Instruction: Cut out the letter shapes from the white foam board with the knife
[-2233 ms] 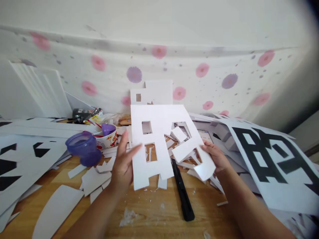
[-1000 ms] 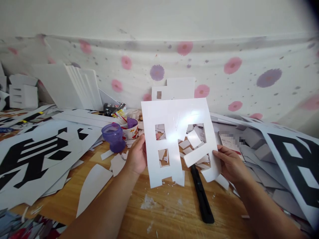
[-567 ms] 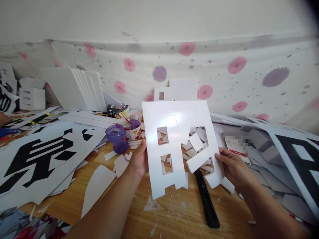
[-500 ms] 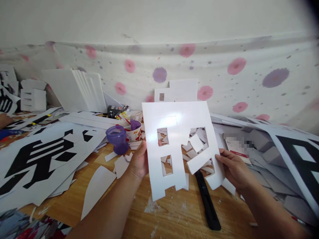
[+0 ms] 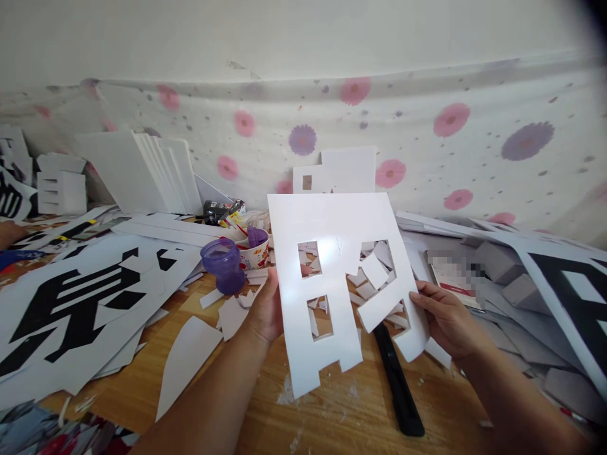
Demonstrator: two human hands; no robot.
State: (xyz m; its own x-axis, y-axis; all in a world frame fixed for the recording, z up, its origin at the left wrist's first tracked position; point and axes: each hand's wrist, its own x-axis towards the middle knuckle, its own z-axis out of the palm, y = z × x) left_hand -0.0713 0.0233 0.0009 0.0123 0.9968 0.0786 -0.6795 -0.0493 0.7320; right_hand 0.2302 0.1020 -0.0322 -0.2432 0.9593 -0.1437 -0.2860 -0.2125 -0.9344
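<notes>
I hold a white foam-board cutout [image 5: 332, 240], shaped like a large character with several rectangular holes, upright above the wooden table [image 5: 332, 411]. My left hand [image 5: 266, 309] grips its left edge, fingers behind the board. My right hand [image 5: 443, 319] pinches its lower right corner. A black utility knife [image 5: 398, 385] lies on the table just below the board, between my two hands.
A purple cup [image 5: 222, 264] and a paper bowl [image 5: 253, 253] stand left of the board. White offcuts [image 5: 187, 360] litter the table. Printed sheets with black characters lie at the left [image 5: 71, 303] and right [image 5: 569, 297]. Foam boards [image 5: 142, 170] lean against the flowered wall cloth.
My left hand went from open fingers beside the board to a grip on its left edge. The board has dropped slightly and tilted in the last half second. My view shifted left.
</notes>
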